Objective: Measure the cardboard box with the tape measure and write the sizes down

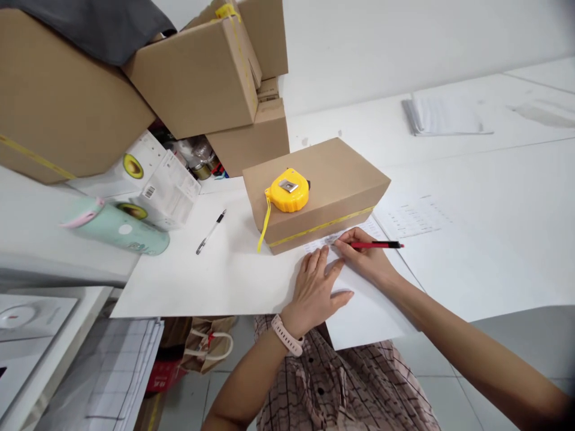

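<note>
My right hand [366, 258] is closed round a red pen [376, 245], its tip on a printed sheet [359, 311] at the table's front edge. My left hand [314, 287] lies flat on that sheet with fingers spread, a pale strap on the wrist. Just beyond both hands stands a small brown cardboard box [335, 173] with a strip of yellow tape. A yellow tape measure [287, 190] rests on top of the box, its strap hanging down the front.
A black-and-silver pen [210, 232] lies on the white table [471, 251]. A mint-green bottle [117, 227] lies on its side by white avocado-print boxes [157, 179]. Large cardboard boxes [197, 72] pile up at the left. A paper stack [442, 117] sits far right. A paper bag [209, 344] stands below.
</note>
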A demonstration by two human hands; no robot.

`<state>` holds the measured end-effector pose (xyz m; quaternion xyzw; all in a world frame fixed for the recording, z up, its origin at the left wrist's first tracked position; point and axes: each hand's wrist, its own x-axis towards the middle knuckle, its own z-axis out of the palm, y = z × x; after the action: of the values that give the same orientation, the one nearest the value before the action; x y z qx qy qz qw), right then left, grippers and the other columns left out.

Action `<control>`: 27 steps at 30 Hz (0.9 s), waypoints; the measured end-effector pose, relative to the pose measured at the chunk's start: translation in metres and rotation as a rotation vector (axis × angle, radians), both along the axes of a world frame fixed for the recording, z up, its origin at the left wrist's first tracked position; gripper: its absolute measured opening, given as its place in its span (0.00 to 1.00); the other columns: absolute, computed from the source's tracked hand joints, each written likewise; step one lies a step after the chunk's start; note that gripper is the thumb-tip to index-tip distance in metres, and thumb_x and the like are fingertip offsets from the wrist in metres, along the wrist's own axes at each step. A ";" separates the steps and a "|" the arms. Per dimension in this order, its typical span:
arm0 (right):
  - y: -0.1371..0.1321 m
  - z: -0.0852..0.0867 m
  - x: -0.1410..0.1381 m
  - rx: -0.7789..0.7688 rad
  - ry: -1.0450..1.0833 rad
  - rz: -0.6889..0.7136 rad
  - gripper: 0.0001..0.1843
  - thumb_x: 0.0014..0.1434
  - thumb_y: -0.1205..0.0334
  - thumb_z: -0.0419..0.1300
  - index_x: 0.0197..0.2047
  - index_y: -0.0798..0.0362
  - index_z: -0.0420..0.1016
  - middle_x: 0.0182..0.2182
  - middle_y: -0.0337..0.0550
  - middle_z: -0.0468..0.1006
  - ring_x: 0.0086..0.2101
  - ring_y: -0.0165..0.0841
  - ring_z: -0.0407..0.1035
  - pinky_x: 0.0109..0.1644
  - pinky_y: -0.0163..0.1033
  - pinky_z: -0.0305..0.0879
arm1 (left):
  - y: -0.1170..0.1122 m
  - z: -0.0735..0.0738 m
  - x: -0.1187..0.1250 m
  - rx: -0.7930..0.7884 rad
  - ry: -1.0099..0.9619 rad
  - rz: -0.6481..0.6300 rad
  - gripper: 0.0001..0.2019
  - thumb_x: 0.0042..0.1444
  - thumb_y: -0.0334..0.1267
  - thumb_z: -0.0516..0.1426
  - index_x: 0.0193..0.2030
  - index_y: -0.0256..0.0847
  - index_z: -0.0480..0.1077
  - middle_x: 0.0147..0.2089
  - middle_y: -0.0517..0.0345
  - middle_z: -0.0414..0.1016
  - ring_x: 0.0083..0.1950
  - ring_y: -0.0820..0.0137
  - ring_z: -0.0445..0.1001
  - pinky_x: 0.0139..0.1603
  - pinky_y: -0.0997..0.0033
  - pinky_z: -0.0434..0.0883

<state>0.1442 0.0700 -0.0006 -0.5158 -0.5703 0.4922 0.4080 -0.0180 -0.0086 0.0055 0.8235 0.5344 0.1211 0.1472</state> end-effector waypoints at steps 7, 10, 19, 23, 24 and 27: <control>-0.002 -0.003 -0.003 0.128 -0.087 -0.086 0.21 0.55 0.49 0.67 0.23 0.48 0.61 0.19 0.33 0.62 0.23 0.29 0.56 0.28 0.38 0.55 | 0.001 -0.006 -0.002 0.043 -0.039 0.026 0.32 0.65 0.52 0.61 0.71 0.40 0.64 0.78 0.38 0.55 0.77 0.49 0.56 0.76 0.41 0.57; -0.004 -0.001 -0.004 0.125 -0.112 -0.089 0.18 0.55 0.53 0.66 0.24 0.48 0.61 0.19 0.33 0.62 0.23 0.29 0.56 0.28 0.38 0.55 | 0.001 -0.007 -0.002 0.056 -0.054 0.021 0.32 0.65 0.52 0.61 0.70 0.40 0.64 0.78 0.38 0.55 0.77 0.48 0.56 0.75 0.40 0.58; -0.003 -0.006 -0.004 0.140 -0.194 -0.070 0.20 0.58 0.49 0.65 0.24 0.48 0.61 0.19 0.34 0.63 0.23 0.29 0.57 0.27 0.38 0.54 | 0.001 -0.005 -0.003 0.049 -0.082 0.017 0.30 0.65 0.51 0.61 0.69 0.40 0.64 0.77 0.39 0.56 0.77 0.49 0.56 0.76 0.42 0.58; -0.003 -0.006 -0.005 0.137 -0.230 -0.064 0.20 0.58 0.49 0.64 0.24 0.48 0.61 0.19 0.34 0.64 0.22 0.29 0.57 0.26 0.38 0.54 | 0.002 -0.004 -0.003 0.043 -0.081 0.016 0.30 0.65 0.50 0.61 0.69 0.40 0.64 0.77 0.39 0.56 0.77 0.49 0.57 0.76 0.42 0.58; -0.003 -0.006 -0.005 0.138 -0.235 -0.067 0.19 0.58 0.49 0.64 0.24 0.48 0.61 0.19 0.34 0.64 0.22 0.29 0.57 0.26 0.38 0.53 | 0.002 -0.004 -0.003 0.041 -0.081 0.016 0.30 0.65 0.50 0.61 0.69 0.40 0.64 0.77 0.39 0.56 0.77 0.49 0.57 0.76 0.42 0.58; -0.004 -0.004 -0.006 0.147 -0.233 -0.074 0.20 0.58 0.50 0.64 0.24 0.48 0.60 0.18 0.34 0.63 0.22 0.29 0.56 0.25 0.38 0.53 | 0.002 -0.004 -0.003 0.041 -0.085 0.014 0.31 0.65 0.50 0.61 0.69 0.39 0.64 0.77 0.38 0.56 0.77 0.49 0.56 0.76 0.43 0.57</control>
<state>0.1385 0.0665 -0.0050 -0.5588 -0.6291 0.3703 0.3936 -0.0214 -0.0071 0.0011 0.8168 0.5307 0.1678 0.1520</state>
